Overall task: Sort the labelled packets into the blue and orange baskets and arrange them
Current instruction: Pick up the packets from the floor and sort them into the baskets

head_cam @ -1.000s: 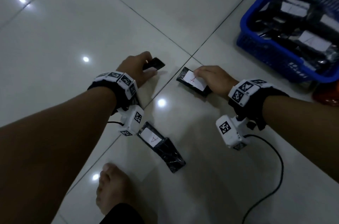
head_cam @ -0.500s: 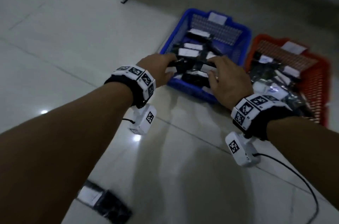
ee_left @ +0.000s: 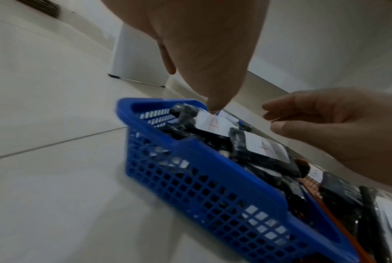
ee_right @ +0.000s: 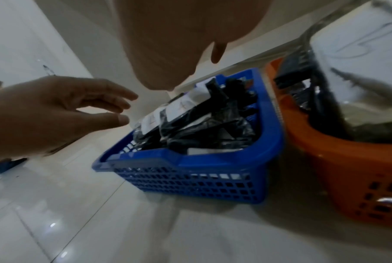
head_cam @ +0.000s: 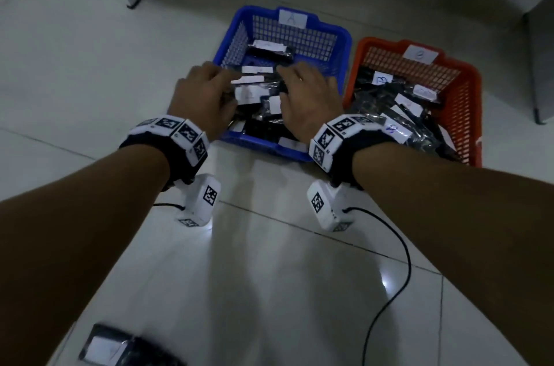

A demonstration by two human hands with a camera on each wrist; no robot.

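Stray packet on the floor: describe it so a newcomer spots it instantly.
Start at the blue basket and come straight back along the left forearm to the bottom edge of the head view. The packet lies there on the tile, the only one outside both baskets.

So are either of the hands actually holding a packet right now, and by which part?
Nothing is held: left hand and right hand hover open-fingered over the blue plastic mesh basket.
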